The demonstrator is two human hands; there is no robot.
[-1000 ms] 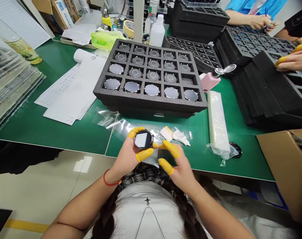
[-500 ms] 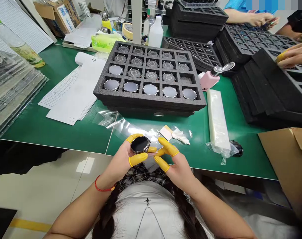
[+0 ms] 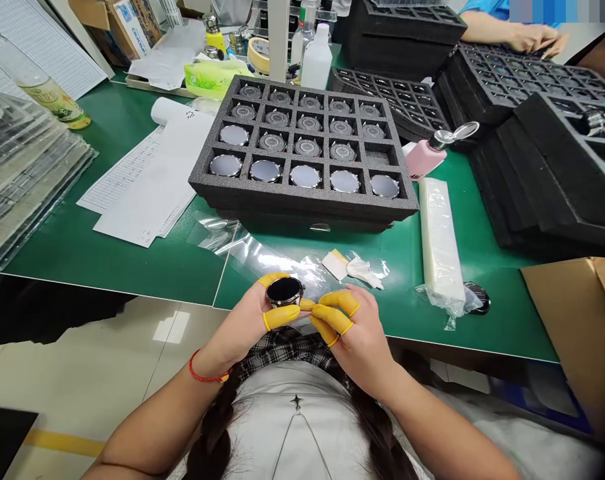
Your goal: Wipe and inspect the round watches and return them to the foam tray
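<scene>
My left hand, in yellow finger cots, grips a round watch case with a dark face turned up. Close against its right side, my right hand has its yellow-capped thumb and fingers pinched together by the left fingertips; what lies in the pinch is too small to make out. Beyond both hands stands a black foam tray with watch cases in its compartments. Its front row shows pale, film-like faces, while most cases behind show dark ringed backs. One compartment at the right holds no case.
Clear plastic film and white wipes lie before the tray. To the right are a wrapped white stack, a black round piece, a pink pump bottle and more foam trays. A co-worker's hands work at the back.
My right hand's fingers have closed from spread to a pinch beside the watch case. The case has shifted slightly right. A co-worker's yellow-capped hand has left the right-hand trays.
</scene>
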